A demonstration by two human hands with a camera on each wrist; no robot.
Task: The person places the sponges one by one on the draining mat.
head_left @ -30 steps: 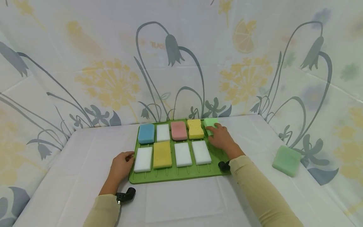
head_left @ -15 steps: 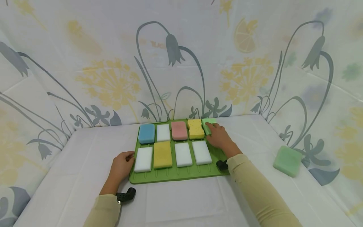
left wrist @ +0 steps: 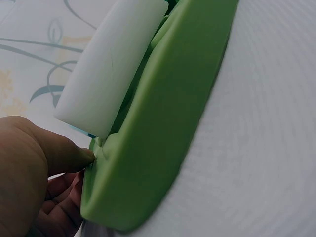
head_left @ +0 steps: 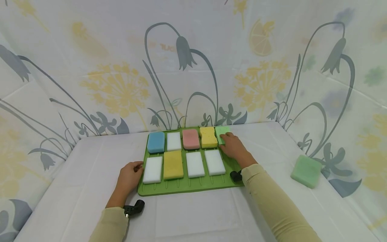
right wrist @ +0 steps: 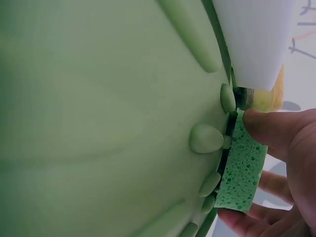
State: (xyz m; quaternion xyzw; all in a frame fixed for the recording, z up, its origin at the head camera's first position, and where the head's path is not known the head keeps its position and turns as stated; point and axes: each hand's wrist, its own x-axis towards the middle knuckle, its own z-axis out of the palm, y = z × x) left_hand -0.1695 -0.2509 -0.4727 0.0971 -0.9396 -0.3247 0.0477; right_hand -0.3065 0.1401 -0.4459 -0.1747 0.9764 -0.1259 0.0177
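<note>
My right hand (head_left: 234,147) holds a light green sponge (right wrist: 243,165) by its sides at the back right of a ridged green mat (head_left: 193,187). In the right wrist view the thumb lies on one side of the sponge and the fingers on the other. The sponge sits next to a yellow porous sponge (head_left: 208,137). At the mat's left edge, my left hand (head_left: 128,178) pinches the rim, thumb on top, beside a white sponge block (left wrist: 111,69). The left fingers are partly hidden behind the rim.
Along the mat's back row lie a blue sponge (head_left: 156,142), a white block (head_left: 173,141) and a pink sponge (head_left: 190,139). In front are a yellow sponge (head_left: 173,165) and two white blocks (head_left: 195,164). A pale green block (head_left: 306,171) lies far right on the white tablecloth (head_left: 193,218).
The light green sponge has shifted slightly left toward the yellow porous one with my right hand. It looked tilted half a second ago and now lies flatter. My left hand has stayed put.
</note>
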